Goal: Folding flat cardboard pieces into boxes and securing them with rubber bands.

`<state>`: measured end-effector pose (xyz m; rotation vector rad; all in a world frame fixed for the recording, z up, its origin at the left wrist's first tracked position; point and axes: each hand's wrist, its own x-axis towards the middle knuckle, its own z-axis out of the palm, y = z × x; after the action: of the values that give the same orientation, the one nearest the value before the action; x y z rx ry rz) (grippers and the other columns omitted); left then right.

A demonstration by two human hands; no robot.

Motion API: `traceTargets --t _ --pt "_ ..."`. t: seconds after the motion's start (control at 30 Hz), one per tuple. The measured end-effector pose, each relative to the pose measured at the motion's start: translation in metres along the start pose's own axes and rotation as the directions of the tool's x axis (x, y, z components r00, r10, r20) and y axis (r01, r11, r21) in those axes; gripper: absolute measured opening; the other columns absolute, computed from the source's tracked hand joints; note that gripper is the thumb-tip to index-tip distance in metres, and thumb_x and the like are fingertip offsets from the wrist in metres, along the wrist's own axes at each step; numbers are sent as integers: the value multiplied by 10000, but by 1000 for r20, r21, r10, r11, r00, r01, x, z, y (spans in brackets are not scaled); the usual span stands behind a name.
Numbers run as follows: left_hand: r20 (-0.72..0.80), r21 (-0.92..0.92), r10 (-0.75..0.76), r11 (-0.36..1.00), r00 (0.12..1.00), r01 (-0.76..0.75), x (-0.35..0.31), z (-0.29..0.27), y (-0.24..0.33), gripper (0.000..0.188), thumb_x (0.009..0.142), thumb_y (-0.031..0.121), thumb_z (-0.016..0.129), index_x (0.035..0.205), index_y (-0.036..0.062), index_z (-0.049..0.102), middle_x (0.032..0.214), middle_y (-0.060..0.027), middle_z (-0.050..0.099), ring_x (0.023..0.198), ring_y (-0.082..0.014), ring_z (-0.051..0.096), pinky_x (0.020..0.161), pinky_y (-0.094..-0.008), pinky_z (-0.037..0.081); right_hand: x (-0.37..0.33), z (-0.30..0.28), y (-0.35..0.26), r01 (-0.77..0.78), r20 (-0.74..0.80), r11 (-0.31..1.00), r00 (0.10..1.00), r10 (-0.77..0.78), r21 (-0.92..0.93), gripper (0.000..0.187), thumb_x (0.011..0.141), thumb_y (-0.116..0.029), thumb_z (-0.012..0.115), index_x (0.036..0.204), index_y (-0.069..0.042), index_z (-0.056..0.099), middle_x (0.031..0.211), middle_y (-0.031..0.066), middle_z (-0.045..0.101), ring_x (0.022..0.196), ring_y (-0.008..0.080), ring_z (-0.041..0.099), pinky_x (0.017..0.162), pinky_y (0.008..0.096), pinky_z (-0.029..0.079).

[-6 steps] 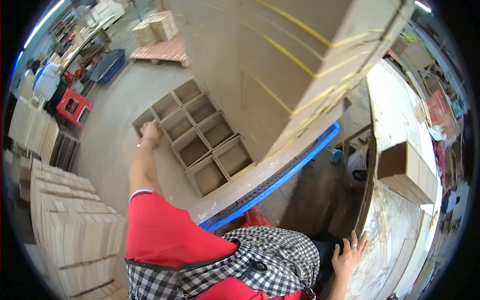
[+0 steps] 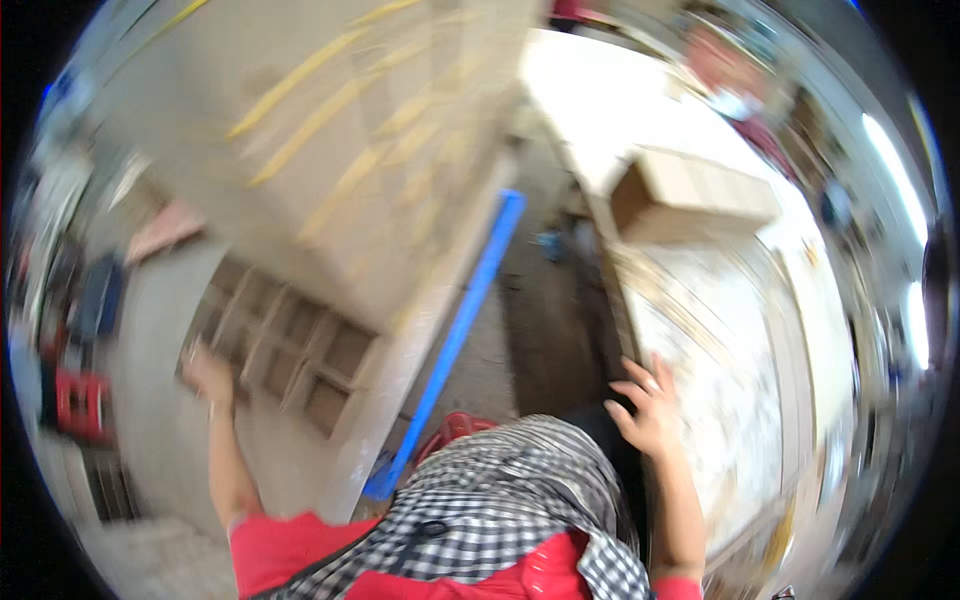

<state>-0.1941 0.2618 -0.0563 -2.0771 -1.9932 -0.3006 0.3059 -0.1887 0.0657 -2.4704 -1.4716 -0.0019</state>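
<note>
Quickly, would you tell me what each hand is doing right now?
Left hand: blurred, reaching onto the wooden compartment frame; grip cannot be told.
Right hand: open, fingers spread, resting at the edge of the pale worktable, holding nothing.

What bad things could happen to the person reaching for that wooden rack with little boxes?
The left hand stretches far out to the gridded wooden rack on the floor, so the person might lose balance. The right hand leans on the worktable edge, beside a narrow gap, and could slip. The big strapped panel stack stands close by and could be bumped.
</note>
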Motion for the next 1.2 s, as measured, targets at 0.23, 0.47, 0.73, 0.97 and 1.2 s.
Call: traceTargets --t 0.23,0.47,0.73,0.97,1.2 --pt "-494 -521 693 247 525 -817 -132 -136 234 331 788 -43 563 1111 27 560 1199 -174 533 1146 -370 480 997 -481 366 -59 -35 -5 -6 -157 943 986 61 332 199 796 -176 671 977 -96 655 1235 118 553 1236 359 449 1048 548 301" --pt "-684 -461 716 -275 140 -844 -115 -297 481 570 725 92 702 1254 71 492 1381 -193 387 1302 -402 329 1057 -484 292 -170 -77 -5 -356 -362 880 812 458 314 188 777 -48 636 965 -50 651 1119 144 617 1143 356 534 981 446 400" --pt "-83 -597 996 -31 23 -802 -49 -302 691 1031 567 457 808 1395 55 344 1452 -247 288 1357 -408 235 1105 -496 209 -256 -58 -6 -595 -530 660 412 741 458 183 765 -12 627 946 -20 655 989 154 653 1008 335 599 891 414 460" --pt "-343 -243 920 -281 -189 -928 -177 -350 709 839 638 282 784 1357 70 407 1419 -230 352 1352 -355 283 1093 -496 236 -278 -81 0 -735 -598 648 433 675 199 272 738 -11 624 1010 -20 625 1043 157 636 1031 359 585 902 446 442" --pt "-364 -445 715 -696 -597 -563 -324 -313 805 658 683 232 785 1264 77 520 1423 -159 385 1343 -343 301 1088 -434 281 -348 -198 -5 -956 -689 237 288 665 -172 682 662 -188 783 1262 -44 494 1317 188 485 1286 389 380 1052 526 283"
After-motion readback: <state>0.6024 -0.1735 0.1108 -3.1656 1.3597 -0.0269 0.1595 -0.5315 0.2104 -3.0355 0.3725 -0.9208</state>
